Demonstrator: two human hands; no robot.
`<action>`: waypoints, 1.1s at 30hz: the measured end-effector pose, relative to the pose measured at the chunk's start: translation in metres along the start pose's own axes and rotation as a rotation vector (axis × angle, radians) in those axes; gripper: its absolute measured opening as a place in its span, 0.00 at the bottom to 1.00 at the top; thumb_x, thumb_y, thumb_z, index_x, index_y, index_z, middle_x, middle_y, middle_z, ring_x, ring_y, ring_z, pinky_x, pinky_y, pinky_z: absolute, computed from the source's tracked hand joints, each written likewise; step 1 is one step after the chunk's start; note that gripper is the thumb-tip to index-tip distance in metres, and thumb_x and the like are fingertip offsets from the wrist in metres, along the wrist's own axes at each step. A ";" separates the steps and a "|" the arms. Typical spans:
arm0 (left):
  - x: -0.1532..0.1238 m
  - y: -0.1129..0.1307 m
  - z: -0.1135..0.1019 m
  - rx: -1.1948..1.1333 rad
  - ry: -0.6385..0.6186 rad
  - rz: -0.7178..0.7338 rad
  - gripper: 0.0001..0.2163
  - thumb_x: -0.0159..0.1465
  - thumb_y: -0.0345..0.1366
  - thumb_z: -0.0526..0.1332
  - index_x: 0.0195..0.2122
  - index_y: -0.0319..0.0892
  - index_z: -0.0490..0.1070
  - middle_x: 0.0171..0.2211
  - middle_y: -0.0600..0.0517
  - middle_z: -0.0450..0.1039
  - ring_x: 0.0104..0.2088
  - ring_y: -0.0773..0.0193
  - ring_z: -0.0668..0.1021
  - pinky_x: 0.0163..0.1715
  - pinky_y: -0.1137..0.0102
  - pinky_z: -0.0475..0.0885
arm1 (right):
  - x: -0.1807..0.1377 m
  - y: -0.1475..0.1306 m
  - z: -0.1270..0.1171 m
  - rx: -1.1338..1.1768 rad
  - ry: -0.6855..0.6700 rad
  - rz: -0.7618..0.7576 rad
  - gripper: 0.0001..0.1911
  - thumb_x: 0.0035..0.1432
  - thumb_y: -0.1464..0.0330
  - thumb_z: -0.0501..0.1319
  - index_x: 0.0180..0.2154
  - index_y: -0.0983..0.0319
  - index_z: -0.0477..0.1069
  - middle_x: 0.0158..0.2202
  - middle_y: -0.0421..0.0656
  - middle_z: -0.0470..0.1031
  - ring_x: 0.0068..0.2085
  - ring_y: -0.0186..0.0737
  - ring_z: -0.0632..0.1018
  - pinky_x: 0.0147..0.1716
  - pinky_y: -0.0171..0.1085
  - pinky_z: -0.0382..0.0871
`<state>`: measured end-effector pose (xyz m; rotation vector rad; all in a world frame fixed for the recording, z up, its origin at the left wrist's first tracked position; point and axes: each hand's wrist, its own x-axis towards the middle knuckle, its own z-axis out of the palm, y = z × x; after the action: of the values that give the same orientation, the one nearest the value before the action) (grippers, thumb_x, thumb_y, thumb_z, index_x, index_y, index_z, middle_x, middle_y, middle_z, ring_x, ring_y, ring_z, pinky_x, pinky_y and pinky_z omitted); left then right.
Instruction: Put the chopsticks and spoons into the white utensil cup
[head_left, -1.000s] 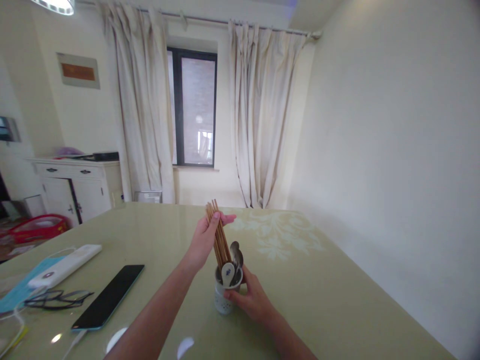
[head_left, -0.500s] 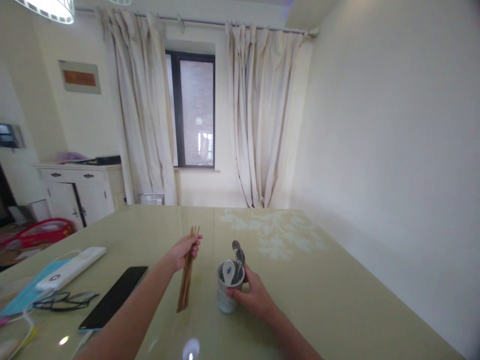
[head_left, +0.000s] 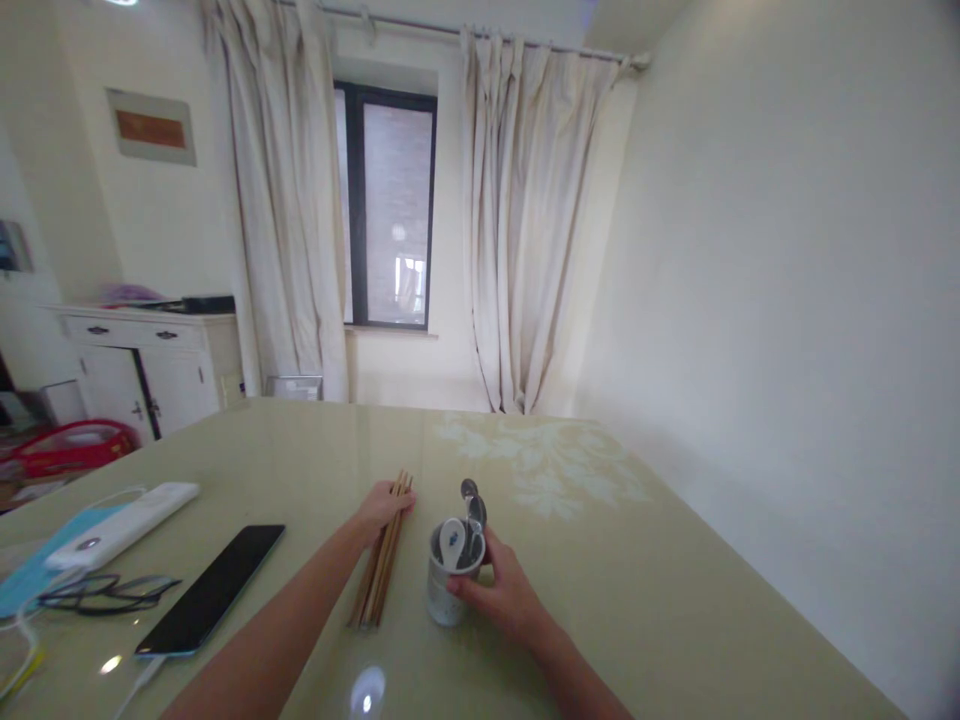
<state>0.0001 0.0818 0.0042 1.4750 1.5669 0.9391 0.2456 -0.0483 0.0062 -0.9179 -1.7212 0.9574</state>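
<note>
My left hand [head_left: 384, 508] is closed around a bundle of wooden chopsticks [head_left: 381, 575], near their upper ends. The bundle slants, its lower ends close to or on the tabletop; I cannot tell if they touch. To its right stands a pale speckled cup [head_left: 444, 598], upright on the table. My right hand [head_left: 506, 590] grips the cup from the right, thumb in front at the rim. Inside the cup are a white ceramic spoon [head_left: 452, 543] with a small blue mark and metal spoons [head_left: 475, 510], bowls upward.
On the left of the glossy table [head_left: 637, 600] lie a black phone [head_left: 214, 588] with a cable, eyeglasses [head_left: 109, 593], a white power strip-like device [head_left: 124, 525] and a blue face mask [head_left: 52, 560]. A wall [head_left: 787, 300] runs along the right side.
My left hand has lowered slightly and moved a little right, and the chopsticks have come down and fanned slightly. My right hand stays on the cup. The view has shifted slightly.
</note>
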 end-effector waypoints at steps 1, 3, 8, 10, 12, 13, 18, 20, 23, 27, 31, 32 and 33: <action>0.002 -0.001 0.000 0.074 0.018 0.002 0.10 0.60 0.39 0.69 0.27 0.39 0.74 0.25 0.51 0.77 0.33 0.56 0.81 0.36 0.67 0.74 | 0.000 0.001 0.000 -0.001 0.000 0.001 0.34 0.54 0.49 0.75 0.55 0.61 0.75 0.48 0.52 0.84 0.47 0.56 0.83 0.49 0.50 0.76; 0.004 -0.002 0.001 0.218 0.062 0.017 0.05 0.61 0.34 0.66 0.35 0.38 0.77 0.33 0.47 0.81 0.40 0.54 0.83 0.42 0.67 0.74 | 0.000 0.002 0.000 -0.005 -0.006 0.002 0.34 0.54 0.49 0.76 0.55 0.61 0.75 0.48 0.51 0.84 0.47 0.56 0.83 0.49 0.50 0.76; -0.008 -0.006 0.005 0.516 0.139 0.116 0.23 0.64 0.31 0.59 0.62 0.34 0.70 0.63 0.33 0.73 0.65 0.46 0.73 0.64 0.56 0.65 | 0.000 0.001 -0.001 0.006 -0.014 -0.018 0.32 0.55 0.50 0.76 0.55 0.60 0.75 0.49 0.50 0.84 0.48 0.54 0.83 0.49 0.48 0.75; -0.019 -0.011 0.007 0.592 0.137 0.163 0.29 0.66 0.33 0.57 0.69 0.34 0.63 0.72 0.32 0.63 0.71 0.43 0.66 0.68 0.51 0.60 | 0.000 -0.001 -0.001 0.012 -0.013 -0.020 0.33 0.54 0.51 0.76 0.55 0.61 0.75 0.49 0.50 0.85 0.47 0.54 0.83 0.49 0.47 0.76; -0.031 -0.018 0.010 0.670 0.094 0.219 0.32 0.68 0.38 0.55 0.73 0.34 0.59 0.76 0.35 0.56 0.75 0.44 0.61 0.72 0.51 0.55 | 0.000 -0.003 0.000 0.013 -0.015 -0.023 0.33 0.54 0.51 0.77 0.55 0.61 0.75 0.48 0.50 0.85 0.47 0.54 0.83 0.48 0.46 0.76; -0.037 -0.022 0.011 0.722 0.063 0.246 0.33 0.70 0.41 0.54 0.74 0.33 0.57 0.77 0.36 0.54 0.76 0.45 0.59 0.73 0.51 0.53 | 0.000 -0.004 0.000 0.014 -0.020 -0.024 0.33 0.54 0.51 0.77 0.55 0.61 0.75 0.48 0.49 0.85 0.47 0.54 0.83 0.48 0.46 0.76; -0.059 -0.023 0.014 0.948 -0.041 0.271 0.37 0.74 0.49 0.42 0.77 0.28 0.48 0.78 0.38 0.44 0.78 0.47 0.51 0.76 0.52 0.50 | 0.001 -0.004 0.001 0.029 -0.029 -0.029 0.34 0.55 0.51 0.76 0.57 0.61 0.74 0.50 0.50 0.85 0.48 0.54 0.84 0.48 0.46 0.76; -0.062 -0.017 0.014 0.964 -0.067 0.259 0.37 0.74 0.48 0.41 0.77 0.26 0.47 0.78 0.37 0.43 0.78 0.47 0.50 0.76 0.52 0.50 | 0.000 -0.003 0.000 0.016 -0.026 -0.024 0.35 0.55 0.50 0.75 0.57 0.61 0.74 0.50 0.51 0.85 0.48 0.54 0.84 0.48 0.46 0.76; -0.065 -0.012 0.009 0.958 -0.062 0.249 0.36 0.75 0.47 0.41 0.77 0.28 0.46 0.78 0.38 0.44 0.78 0.47 0.50 0.76 0.49 0.48 | -0.001 -0.002 -0.001 -0.007 -0.021 -0.014 0.34 0.55 0.50 0.75 0.57 0.62 0.74 0.49 0.51 0.85 0.47 0.55 0.84 0.48 0.47 0.77; -0.072 -0.026 0.003 0.928 0.010 0.136 0.36 0.74 0.52 0.43 0.79 0.39 0.45 0.79 0.41 0.41 0.78 0.44 0.48 0.74 0.39 0.44 | -0.001 -0.003 0.000 -0.014 -0.021 -0.021 0.34 0.55 0.49 0.75 0.56 0.62 0.75 0.50 0.51 0.85 0.48 0.55 0.84 0.49 0.47 0.76; -0.075 -0.046 0.008 0.829 -0.005 0.245 0.36 0.75 0.52 0.42 0.79 0.37 0.41 0.79 0.41 0.35 0.79 0.49 0.43 0.75 0.48 0.49 | -0.001 -0.005 0.000 0.003 -0.029 -0.032 0.35 0.55 0.48 0.74 0.57 0.61 0.75 0.50 0.50 0.85 0.48 0.55 0.83 0.50 0.47 0.76; -0.075 -0.048 0.011 0.807 -0.017 0.302 0.36 0.76 0.50 0.42 0.79 0.36 0.41 0.80 0.42 0.34 0.79 0.50 0.43 0.76 0.50 0.50 | -0.001 -0.005 0.000 0.000 -0.030 -0.033 0.35 0.56 0.47 0.74 0.57 0.61 0.75 0.50 0.50 0.85 0.48 0.55 0.83 0.51 0.48 0.76; -0.074 -0.050 0.014 0.795 -0.036 0.348 0.35 0.76 0.48 0.43 0.79 0.35 0.42 0.79 0.41 0.34 0.79 0.51 0.43 0.76 0.52 0.50 | -0.002 -0.005 0.000 -0.005 -0.026 -0.033 0.36 0.55 0.47 0.74 0.57 0.61 0.75 0.50 0.50 0.85 0.48 0.55 0.83 0.51 0.48 0.76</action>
<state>-0.0062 0.0055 -0.0434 2.3529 1.7863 0.4576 0.2457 -0.0518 0.0104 -0.8811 -1.7559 0.9473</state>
